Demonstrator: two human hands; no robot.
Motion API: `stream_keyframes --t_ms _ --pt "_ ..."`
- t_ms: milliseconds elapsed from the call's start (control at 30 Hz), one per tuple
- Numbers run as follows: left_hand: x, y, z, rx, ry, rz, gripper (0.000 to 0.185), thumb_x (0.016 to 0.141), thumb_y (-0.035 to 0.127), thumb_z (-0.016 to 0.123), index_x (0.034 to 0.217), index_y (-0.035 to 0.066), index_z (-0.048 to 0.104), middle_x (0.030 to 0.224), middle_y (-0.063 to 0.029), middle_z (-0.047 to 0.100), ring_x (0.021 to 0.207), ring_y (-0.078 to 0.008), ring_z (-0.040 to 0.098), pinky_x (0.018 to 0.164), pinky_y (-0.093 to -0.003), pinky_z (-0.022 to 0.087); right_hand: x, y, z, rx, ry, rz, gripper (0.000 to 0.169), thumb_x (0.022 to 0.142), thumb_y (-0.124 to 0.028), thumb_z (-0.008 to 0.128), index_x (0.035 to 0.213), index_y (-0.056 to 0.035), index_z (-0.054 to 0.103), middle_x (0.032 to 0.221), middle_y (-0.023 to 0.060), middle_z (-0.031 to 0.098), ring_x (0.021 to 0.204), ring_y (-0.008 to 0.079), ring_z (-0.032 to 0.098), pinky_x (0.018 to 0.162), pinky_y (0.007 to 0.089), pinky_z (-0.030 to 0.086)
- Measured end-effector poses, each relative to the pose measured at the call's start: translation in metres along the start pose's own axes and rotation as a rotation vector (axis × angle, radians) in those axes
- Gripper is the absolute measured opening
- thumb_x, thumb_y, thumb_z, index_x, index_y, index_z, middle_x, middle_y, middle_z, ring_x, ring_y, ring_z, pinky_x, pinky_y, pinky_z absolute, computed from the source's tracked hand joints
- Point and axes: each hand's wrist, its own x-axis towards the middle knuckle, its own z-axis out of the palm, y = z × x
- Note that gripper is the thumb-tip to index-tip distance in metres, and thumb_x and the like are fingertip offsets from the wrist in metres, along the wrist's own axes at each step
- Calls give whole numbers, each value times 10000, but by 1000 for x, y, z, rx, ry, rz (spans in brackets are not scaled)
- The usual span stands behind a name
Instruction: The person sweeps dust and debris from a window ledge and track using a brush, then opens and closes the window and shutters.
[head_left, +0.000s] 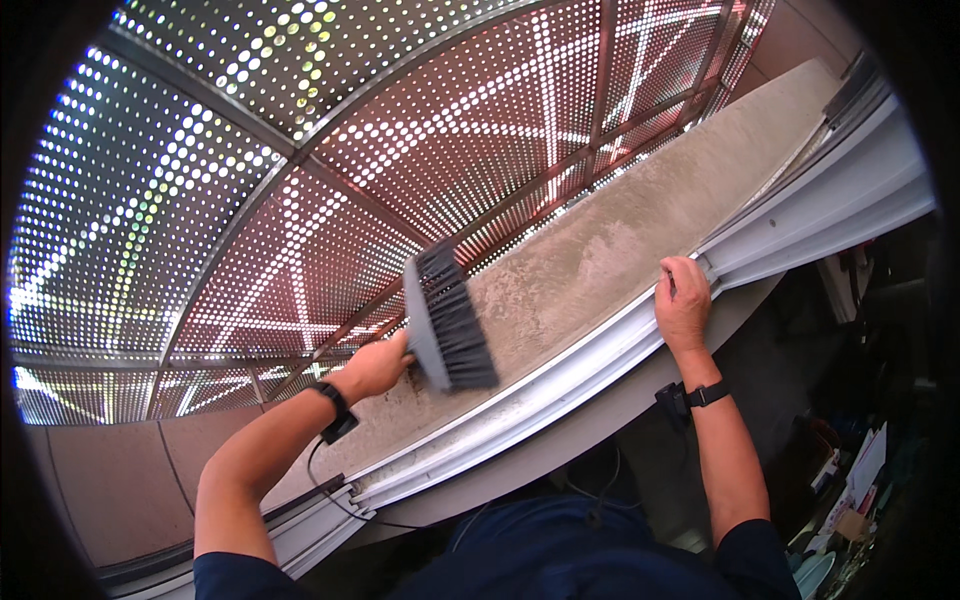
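In my left hand (379, 364) is a brush with a grey head and long black bristles (457, 322). I hold it over the near-left stretch of a dusty concrete window ledge (600, 240), its bristles blurred. Whether the tips touch the ledge is hard to tell. My right hand (684, 300), fingers curled into a fist, is at the inner edge of the white metal window track (525, 409), beside the end of a white sash (795, 217). A small dark spot shows between its fingers; I cannot make out what it is.
Beyond the ledge rises a perforated metal screen (450, 142) on metal bars. Tiled wall (120, 487) flanks it at left. A thin black cable (360, 516) runs from my left wrist across the track. Papers (862, 465) and clutter lie low at right.
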Motion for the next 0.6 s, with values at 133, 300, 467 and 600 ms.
stream_keyframes --t_ms 133,300,467,600 --pt "-34 -6 -2 41 -87 -126 475 1014 195 570 1395 17 349 1028 -329 679 986 -514 649 845 -581 502 0 0 0 -27 -8 -7 209 839 -37 647 1044 -82 652 1049 97 671 1006 335 637 880 447 496" --pt "11 43 -20 1 -45 -23 440 1014 197 572 1380 37 384 1024 -322 680 970 -508 653 837 -576 505 -2 -2 0 -12 -24 13 222 835 -44 648 1053 -84 650 1056 102 670 1006 340 634 890 447 492" --pt "95 116 -32 -37 127 211 359 1000 163 579 1275 -3 419 940 -308 686 907 -489 676 769 -554 531 0 -4 -1 0 -7 -7 230 828 -35 650 1054 -76 651 1061 103 669 1004 342 632 890 448 490" --pt "148 133 -16 -77 245 280 285 1006 184 581 1138 -40 464 931 -297 690 905 -492 674 767 -539 536 1 -7 -2 5 4 -18 233 831 -33 648 1059 -77 650 1056 108 668 1006 344 632 886 450 489"
